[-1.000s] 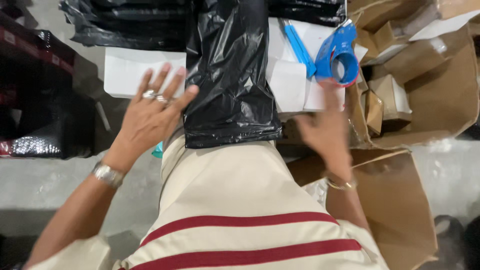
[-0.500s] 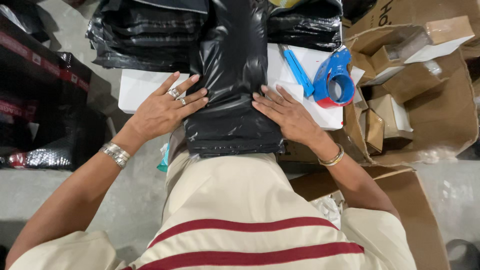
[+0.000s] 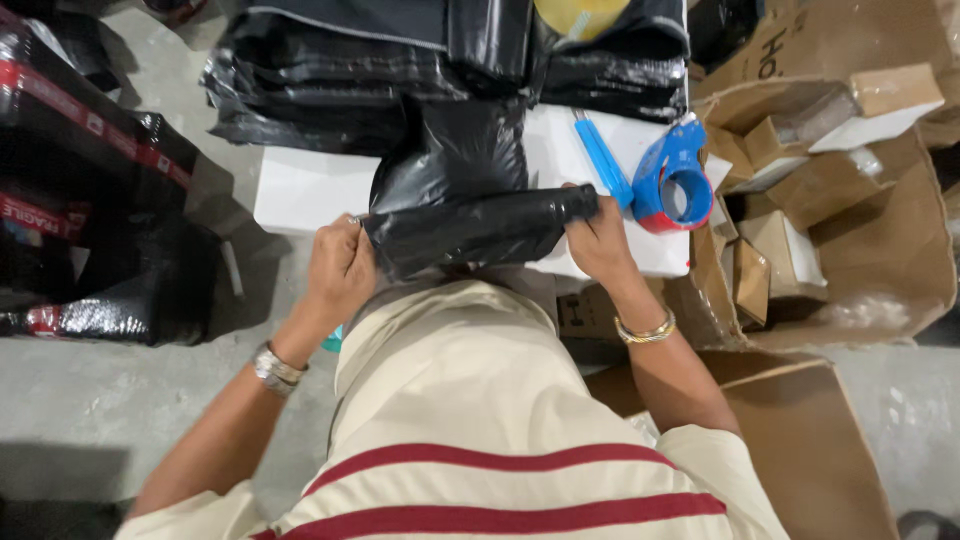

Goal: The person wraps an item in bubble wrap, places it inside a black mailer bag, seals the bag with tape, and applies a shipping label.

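On the white table (image 3: 300, 190), left of the blue tape dispenser (image 3: 672, 180), the black plastic bag (image 3: 470, 225) is now rolled up; left hand (image 3: 340, 270) and right hand (image 3: 598, 240), flat moments ago, each pinch one end.

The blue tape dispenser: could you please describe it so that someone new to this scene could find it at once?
Start at the white table in front of the person. On its right end, just beyond the right hand, lies the tape dispenser. Its blue body with a red ring sets it apart from the plain blue cutter beside it.
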